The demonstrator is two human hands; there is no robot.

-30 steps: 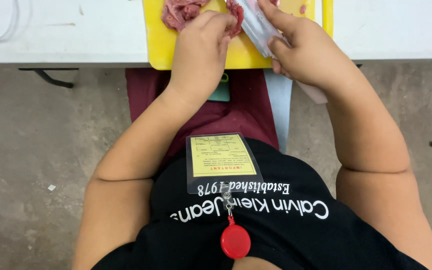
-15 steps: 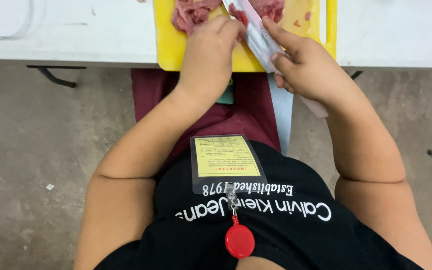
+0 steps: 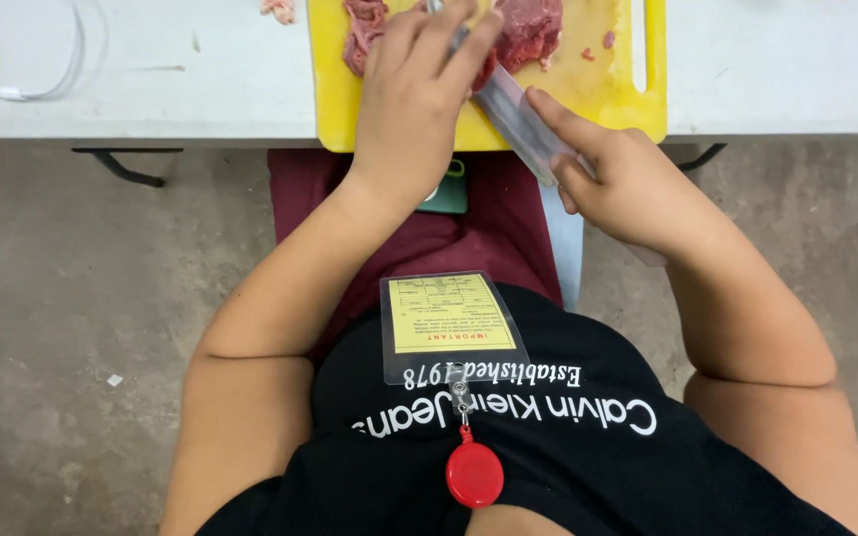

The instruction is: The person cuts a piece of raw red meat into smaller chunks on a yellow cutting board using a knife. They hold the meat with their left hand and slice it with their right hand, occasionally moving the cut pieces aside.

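Left hand (image 3: pixel 414 99) fingers press raw meat (image 3: pixel 528 30) — right hand (image 3: pixel 618 179) grips knife (image 3: pixel 513 114).

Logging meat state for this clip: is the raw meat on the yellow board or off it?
On it. The meat lies on the board, under the left hand; the right hand holds a knife.

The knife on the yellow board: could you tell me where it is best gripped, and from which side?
Grip the knife by its handle end, coming from the table's near edge on the right. The right hand already closes there, forefinger laid along the back. The blade runs up-left into the raw meat under the left hand, so that end is best avoided.
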